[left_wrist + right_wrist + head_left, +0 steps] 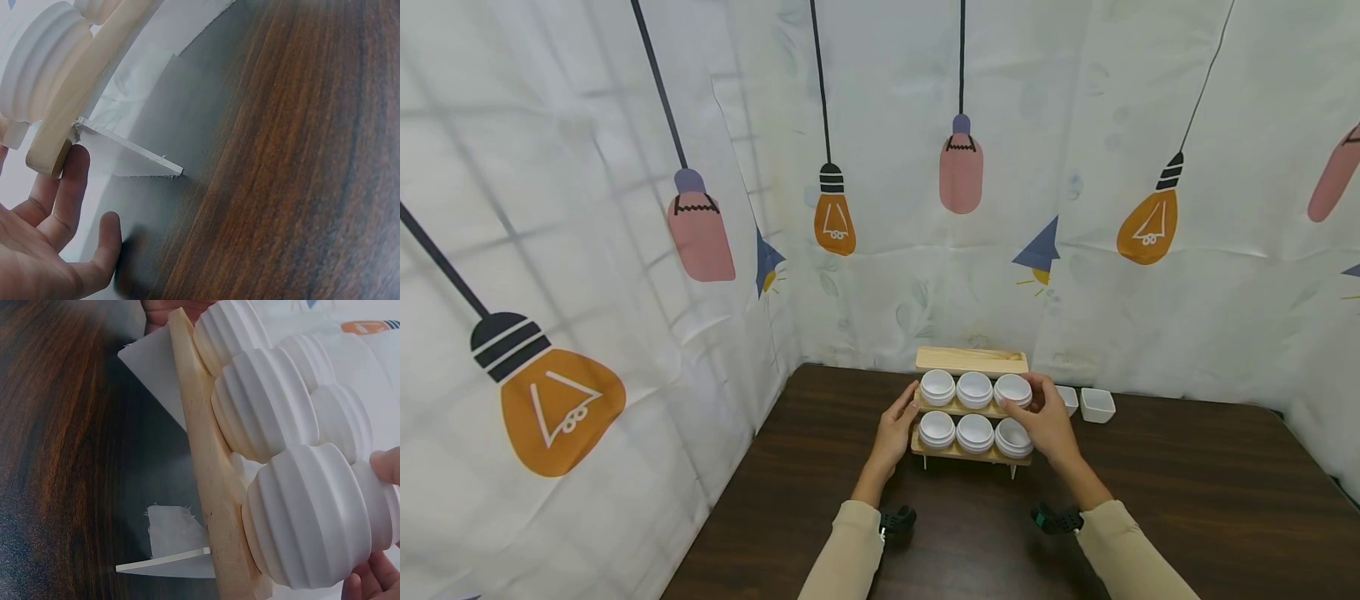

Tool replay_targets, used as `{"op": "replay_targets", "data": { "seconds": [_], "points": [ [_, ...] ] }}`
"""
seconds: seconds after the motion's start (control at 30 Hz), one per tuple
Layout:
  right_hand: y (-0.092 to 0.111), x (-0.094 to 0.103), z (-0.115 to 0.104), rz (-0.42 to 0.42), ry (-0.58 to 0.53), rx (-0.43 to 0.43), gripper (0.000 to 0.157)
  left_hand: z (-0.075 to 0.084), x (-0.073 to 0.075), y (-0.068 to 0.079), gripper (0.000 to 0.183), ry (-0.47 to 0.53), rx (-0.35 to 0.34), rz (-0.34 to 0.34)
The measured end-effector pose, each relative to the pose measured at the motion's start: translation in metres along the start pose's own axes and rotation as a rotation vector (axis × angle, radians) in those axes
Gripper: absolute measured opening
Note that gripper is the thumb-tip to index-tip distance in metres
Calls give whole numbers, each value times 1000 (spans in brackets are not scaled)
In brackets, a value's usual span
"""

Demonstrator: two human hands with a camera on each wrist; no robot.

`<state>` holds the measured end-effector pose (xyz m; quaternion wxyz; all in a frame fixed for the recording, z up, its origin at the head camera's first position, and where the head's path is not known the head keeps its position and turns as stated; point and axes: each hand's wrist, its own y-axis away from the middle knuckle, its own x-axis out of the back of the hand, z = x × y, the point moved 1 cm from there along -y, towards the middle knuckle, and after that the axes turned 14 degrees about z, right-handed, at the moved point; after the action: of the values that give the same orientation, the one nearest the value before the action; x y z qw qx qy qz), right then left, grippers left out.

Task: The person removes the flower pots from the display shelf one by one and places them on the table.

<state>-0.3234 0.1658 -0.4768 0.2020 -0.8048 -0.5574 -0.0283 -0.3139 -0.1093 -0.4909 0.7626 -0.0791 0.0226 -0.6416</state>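
A tiered wooden stand point(972, 361) with white legs bears two rows of round, ribbed white pots, while its top board at the back is bare. At the stand's left end is my left hand point(892, 433), its fingertips touching the end of a board point(69, 106) and its thumb apart from the wood. My right hand point(1052, 427) pinches the rightmost pot point(1013, 387) of the upper row, thumb point(386, 465) on its side and the other fingers below. In the right wrist view, the lower row's large pot point(306, 515) stands in front of it.
Two small square white bowls point(1097, 405) stand on the dark wooden table point(1180, 492), right of the stand; my right hand partly hides the nearer one. White curtains point(880, 308) printed with lamps hang close behind the table and along its left side.
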Motion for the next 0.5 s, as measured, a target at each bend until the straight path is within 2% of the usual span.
{"op": "replay_targets", "data": {
  "seconds": [0.5],
  "points": [
    [0, 2, 2, -26, 13, -26, 73, -2, 0, -1, 48, 11, -1, -8]
  ]
}}
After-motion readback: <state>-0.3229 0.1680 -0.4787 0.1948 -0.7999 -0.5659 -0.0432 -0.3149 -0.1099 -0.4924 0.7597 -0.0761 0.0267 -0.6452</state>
